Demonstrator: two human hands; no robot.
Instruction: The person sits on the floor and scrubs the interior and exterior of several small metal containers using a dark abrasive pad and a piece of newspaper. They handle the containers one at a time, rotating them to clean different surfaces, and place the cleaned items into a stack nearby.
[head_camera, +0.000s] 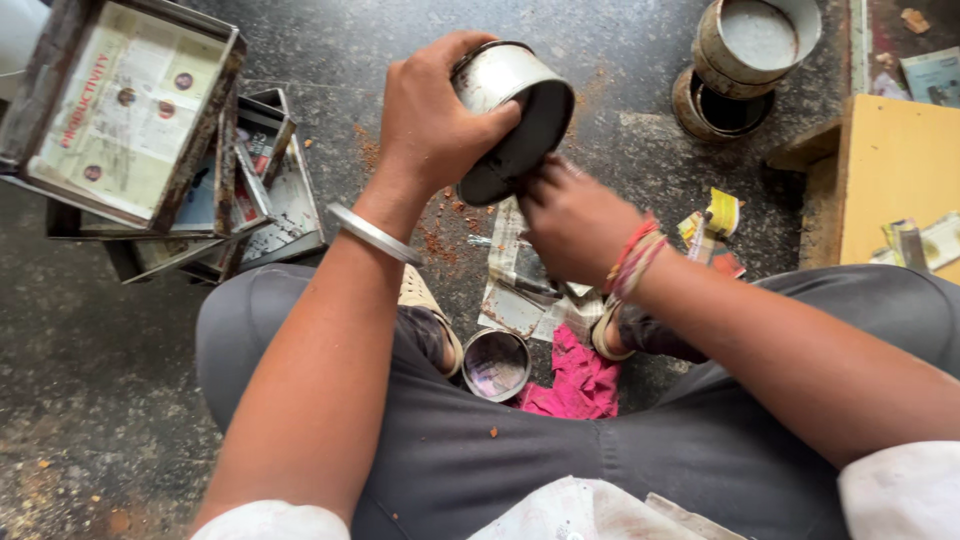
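Observation:
My left hand (432, 115) grips a round metal tin (515, 115) from above and tilts its open mouth down and to the right. My right hand (575, 222) reaches into that dark opening, its fingers hidden inside, so what they hold cannot be seen. A metal bangle circles my left wrist and red threads my right one. Below, between my knees, a smaller round tin (496, 363) sits on the floor beside a pink cloth (577, 385) and torn newspaper pieces (515, 285).
A stack of rectangular metal trays lined with newspaper (140, 130) lies at the upper left. Two round tins (745, 60) stand at the upper right. A yellow wooden board (895, 185) is at the right, with paper scraps (715, 225) beside it. Reddish crumbs dot the dark floor.

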